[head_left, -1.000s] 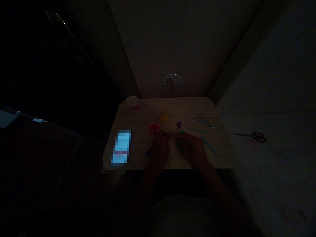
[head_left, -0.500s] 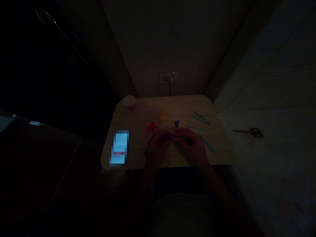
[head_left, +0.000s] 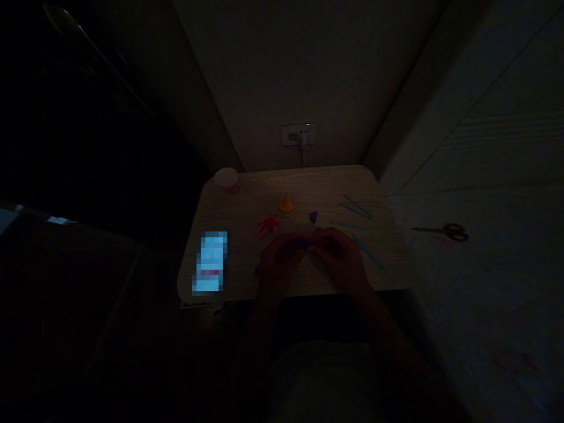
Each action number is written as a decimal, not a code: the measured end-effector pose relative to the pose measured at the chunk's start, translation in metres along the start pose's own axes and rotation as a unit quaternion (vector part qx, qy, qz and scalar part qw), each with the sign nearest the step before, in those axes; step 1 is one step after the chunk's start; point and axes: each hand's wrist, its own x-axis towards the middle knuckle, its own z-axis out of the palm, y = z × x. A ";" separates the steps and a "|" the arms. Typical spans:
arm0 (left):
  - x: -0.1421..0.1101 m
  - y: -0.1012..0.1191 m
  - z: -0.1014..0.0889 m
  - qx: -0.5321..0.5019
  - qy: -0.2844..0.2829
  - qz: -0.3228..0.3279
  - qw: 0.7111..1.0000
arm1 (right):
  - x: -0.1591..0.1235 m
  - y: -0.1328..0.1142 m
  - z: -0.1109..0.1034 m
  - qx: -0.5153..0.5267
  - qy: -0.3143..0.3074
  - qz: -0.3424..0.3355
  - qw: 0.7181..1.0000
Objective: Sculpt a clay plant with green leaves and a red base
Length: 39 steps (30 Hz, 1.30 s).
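In very dim light, both hands meet over the front middle of a small wooden table [head_left: 247, 282]. My left hand [head_left: 281, 259] is closed on a small purple lump [head_left: 302, 243] that looks like modelling clay. The fingertips of my right hand [head_left: 340, 257] pinch the lump's right side. Just beyond them lies a second, smaller purple piece [head_left: 313, 217], and a bit of green [head_left: 319, 228] shows at the right fingers. Farther left are a red-pink piece with finger-like prongs [head_left: 268, 225] and an orange pointed piece [head_left: 286, 204]. Fine shapes are lost in the dark.
Several thin teal sticks [head_left: 368, 251] lie at the table's right. A phone with a lit screen [head_left: 210, 262] rests at the left, and a pale cup [head_left: 227, 180] stands at the back left corner. Scissors [head_left: 453, 231] lie on a pale surface to the right. A wall socket [head_left: 298, 135] holds a plug.
My right fingers have curled in closer against the purple lump. The whole view has shifted slightly and looks darker. The other things on the table stay in place.
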 end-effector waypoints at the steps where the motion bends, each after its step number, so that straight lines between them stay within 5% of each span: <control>1: -0.001 0.001 0.000 -0.001 0.000 0.000 1.000 | 0.000 0.000 0.000 -0.004 0.008 0.003 1.000; 15: 0.005 -0.004 -0.016 0.120 -0.010 0.035 0.992 | 0.002 0.000 -0.003 -0.080 -0.011 -0.054 0.995; 19: 0.009 -0.006 -0.025 0.300 -0.015 0.138 0.944 | 0.002 0.002 -0.010 -0.103 0.044 -0.047 0.993; 23: 0.007 -0.015 -0.025 0.412 -0.022 0.150 0.899 | -0.001 -0.001 -0.011 -0.089 0.062 -0.051 0.993; 27: 0.005 -0.016 -0.024 0.452 -0.014 0.166 0.877 | -0.004 -0.004 -0.010 -0.082 0.045 -0.051 0.994; 33: -0.007 0.014 -0.044 0.486 0.020 0.249 0.838 | -0.006 -0.007 -0.014 -0.115 0.048 -0.077 0.989; 39: -0.031 0.004 -0.081 0.625 0.069 0.125 0.767 | -0.009 -0.009 -0.014 -0.128 0.055 -0.084 0.987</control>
